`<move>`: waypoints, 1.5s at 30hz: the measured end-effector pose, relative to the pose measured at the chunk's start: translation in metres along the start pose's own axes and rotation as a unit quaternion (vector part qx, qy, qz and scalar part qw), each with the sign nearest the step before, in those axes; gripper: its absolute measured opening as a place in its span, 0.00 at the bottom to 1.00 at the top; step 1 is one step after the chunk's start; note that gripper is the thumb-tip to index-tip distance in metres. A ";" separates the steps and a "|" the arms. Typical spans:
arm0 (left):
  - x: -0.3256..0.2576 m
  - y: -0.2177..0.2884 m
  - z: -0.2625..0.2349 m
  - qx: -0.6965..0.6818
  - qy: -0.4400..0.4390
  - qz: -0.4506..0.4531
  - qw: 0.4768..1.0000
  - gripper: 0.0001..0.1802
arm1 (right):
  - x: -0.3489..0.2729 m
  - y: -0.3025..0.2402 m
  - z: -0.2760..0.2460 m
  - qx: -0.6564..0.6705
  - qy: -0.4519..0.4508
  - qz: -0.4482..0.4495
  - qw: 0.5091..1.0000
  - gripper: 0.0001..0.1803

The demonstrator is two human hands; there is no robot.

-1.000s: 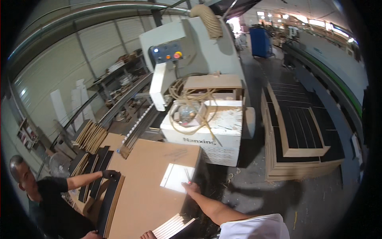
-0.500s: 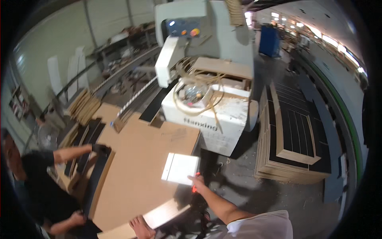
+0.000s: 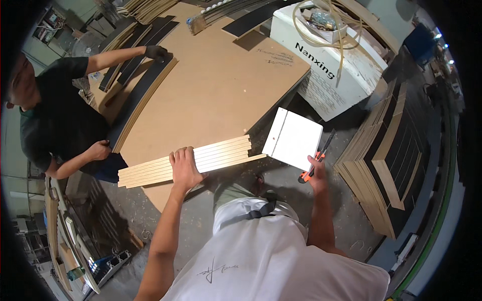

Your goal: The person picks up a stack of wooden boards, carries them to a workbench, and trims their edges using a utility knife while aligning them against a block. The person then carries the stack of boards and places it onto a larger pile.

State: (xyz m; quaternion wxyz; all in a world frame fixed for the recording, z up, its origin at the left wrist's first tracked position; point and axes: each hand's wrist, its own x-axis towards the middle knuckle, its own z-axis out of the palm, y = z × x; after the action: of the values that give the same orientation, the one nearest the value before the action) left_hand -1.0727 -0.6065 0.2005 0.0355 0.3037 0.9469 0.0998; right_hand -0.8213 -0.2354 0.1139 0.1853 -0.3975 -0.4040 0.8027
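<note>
My left hand (image 3: 185,168) lies flat on a stack of several thin pale wood strips (image 3: 211,153) at the near edge of a large brown board (image 3: 216,85). My right hand (image 3: 316,168) grips a white rectangular panel (image 3: 293,138) by its near corner, together with an orange and black utility knife (image 3: 314,160). The panel hangs over the floor just right of the strips.
A co-worker in black (image 3: 55,118) stands at the left, one gloved hand (image 3: 155,51) on a dark curved panel (image 3: 135,98). A white machine housing (image 3: 331,55) with coiled hose stands beyond. Stacked dark-faced panels (image 3: 391,150) lie at the right.
The view has tilted down toward the board. My left hand has come to rest on the wood strips. The white panel has stayed in my right hand and come nearer.
</note>
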 end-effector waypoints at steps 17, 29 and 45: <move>-0.013 -0.027 0.016 -0.007 -0.066 0.035 0.997 0.55 | 0.025 0.002 -0.008 -0.196 -0.035 0.070 0.978 0.37; 0.001 -0.016 0.016 -0.080 -0.066 0.063 0.993 0.61 | 0.022 0.021 0.014 -0.160 -0.068 0.060 0.983 0.29; 0.012 0.030 0.006 -0.030 -0.053 0.060 0.996 0.57 | 0.006 -0.032 0.043 -0.144 -0.145 0.065 0.977 0.22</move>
State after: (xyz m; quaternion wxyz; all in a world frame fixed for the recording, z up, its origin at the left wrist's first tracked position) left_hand -1.0642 -0.5744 0.2012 0.0891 0.3636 0.9202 0.1141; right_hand -0.8599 -0.2338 0.1522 0.0130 -0.3253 -0.5110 0.7955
